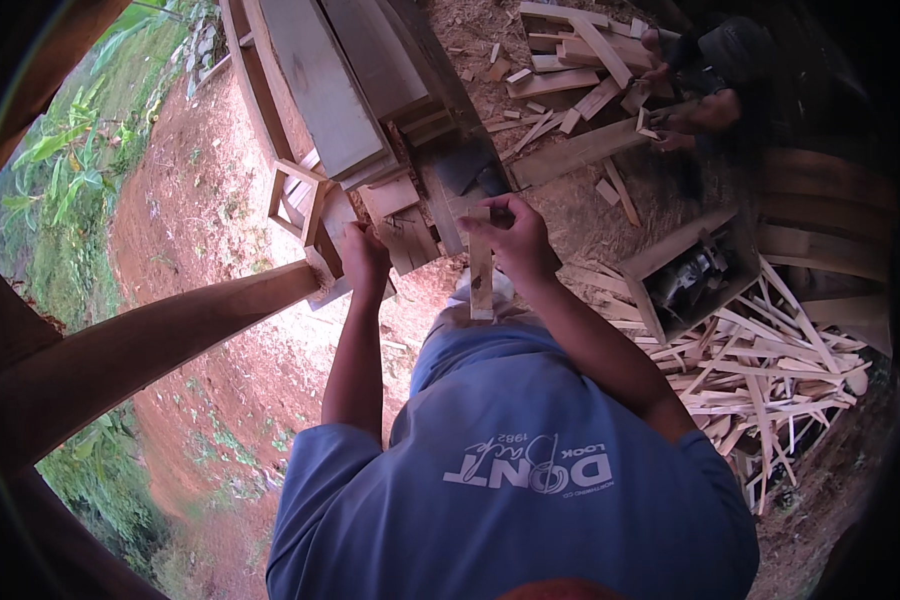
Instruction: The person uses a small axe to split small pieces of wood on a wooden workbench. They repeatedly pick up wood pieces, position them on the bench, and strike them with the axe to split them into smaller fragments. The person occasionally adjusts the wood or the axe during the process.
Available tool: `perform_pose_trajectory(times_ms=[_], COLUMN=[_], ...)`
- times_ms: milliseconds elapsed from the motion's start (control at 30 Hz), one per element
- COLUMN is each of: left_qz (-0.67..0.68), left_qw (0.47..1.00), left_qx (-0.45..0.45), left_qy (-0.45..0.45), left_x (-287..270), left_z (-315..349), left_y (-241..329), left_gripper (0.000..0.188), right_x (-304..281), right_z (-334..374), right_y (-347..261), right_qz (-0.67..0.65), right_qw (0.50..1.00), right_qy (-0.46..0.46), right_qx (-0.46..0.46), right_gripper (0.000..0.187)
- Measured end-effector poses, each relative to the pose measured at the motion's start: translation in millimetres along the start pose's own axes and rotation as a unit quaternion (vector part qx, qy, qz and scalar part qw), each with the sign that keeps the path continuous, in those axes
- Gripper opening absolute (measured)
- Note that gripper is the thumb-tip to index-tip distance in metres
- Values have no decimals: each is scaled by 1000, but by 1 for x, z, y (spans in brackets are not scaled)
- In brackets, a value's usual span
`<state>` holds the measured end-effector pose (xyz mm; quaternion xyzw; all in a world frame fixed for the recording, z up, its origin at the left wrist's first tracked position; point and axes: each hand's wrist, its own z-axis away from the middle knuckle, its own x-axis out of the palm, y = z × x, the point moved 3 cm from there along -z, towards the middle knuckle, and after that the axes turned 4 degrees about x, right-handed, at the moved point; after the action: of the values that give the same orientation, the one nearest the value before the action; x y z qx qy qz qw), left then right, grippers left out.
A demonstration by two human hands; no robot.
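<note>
My right hand [518, 238] grips a short, flat wooden strip [481, 275] near its upper end, thumb and fingers on either side. The strip hangs in front of my body, its lower end by my shirt hem. To the left, my left hand [366, 256] is closed, with its fingertips pinched together. Whatever it may hold is too small or hidden to make out. Just beyond both hands lie small boards [402, 240] on a work surface. An open, box-like wooden frame [297, 203] stands past my left hand.
Long planks [330, 85] are stacked ahead. A thick wooden post [170, 345] slants in from the left. At right, a wooden box [660, 300] holds a machine [698, 272] beside a heap of offcuts [770, 365]. A co-worker [715, 100] handles wood at the far right.
</note>
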<state>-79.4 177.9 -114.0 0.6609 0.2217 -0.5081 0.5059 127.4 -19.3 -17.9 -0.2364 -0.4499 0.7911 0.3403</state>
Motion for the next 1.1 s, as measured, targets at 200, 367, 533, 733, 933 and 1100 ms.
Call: perform_pose_trajectory(times_ms=[200,367,533,733,933,1100], left_qz=[247,373,453,445,463,470], left_qw=[962,909,873,875,846,846], left_qx=[-21,-18,-35,55,140,134], left_qy=[-116,-184,-175,-185,-222,-211], left_x=[-39,-71,-82,-85,-70,-67], left_z=[32,36,24,14,10,12], left_y=[41,122,161,173,162,170], left_gripper=[15,18,17,18,17,19], right_x=[2,2,2,1,1,-2], right_z=[0,4,2,3,3,1], right_y=[6,-3,1,-2,2,1], right_qz=[-25,-22,-39,-50,-43,-25], right_qw=[998,998,999,998,996,996], right_qy=[22,7,-3,3,14,13], right_qx=[-46,-50,-27,-48,-78,-86], right_gripper=[53,54,51,59,57,56])
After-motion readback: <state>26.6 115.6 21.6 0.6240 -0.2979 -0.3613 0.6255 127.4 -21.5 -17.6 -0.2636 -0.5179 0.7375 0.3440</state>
